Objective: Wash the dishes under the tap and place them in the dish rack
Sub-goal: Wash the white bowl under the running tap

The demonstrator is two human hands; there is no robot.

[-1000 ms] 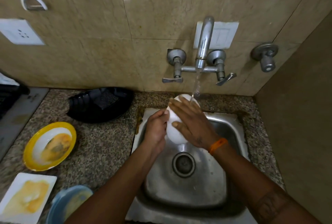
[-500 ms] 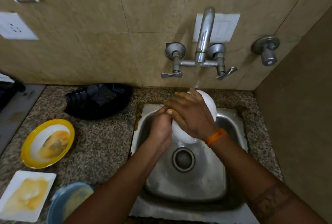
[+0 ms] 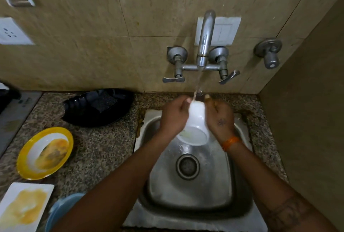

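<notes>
Between the two hands, under the running tap [image 3: 204, 41], a white bowl [image 3: 195, 125] is held over the steel sink [image 3: 189, 190], tipped so its open mouth faces back toward the person and its base points up at the wall. The left hand [image 3: 174, 115] grips the bowl's left side, fingers curled round it with the fingertips up near the base; the right hand [image 3: 219, 117] clasps the right side the same way, an orange wristband [image 3: 230, 142] just behind it. A thin stream of water [image 3: 197, 84] falls from the spout and lands on the bowl's upturned base between the fingertips. Below the hands lies the drain [image 3: 187, 166]. Left of the left hand, on the speckled counter [image 3: 104, 146], sits a black tray [image 3: 98, 107]. Further left and nearer the person are a yellow-rimmed plate [image 3: 45, 152] smeared with orange residue, a white square plate [image 3: 24, 207] stained the same, and a blue bowl [image 3: 61, 211] partly hidden by the left forearm.
</notes>
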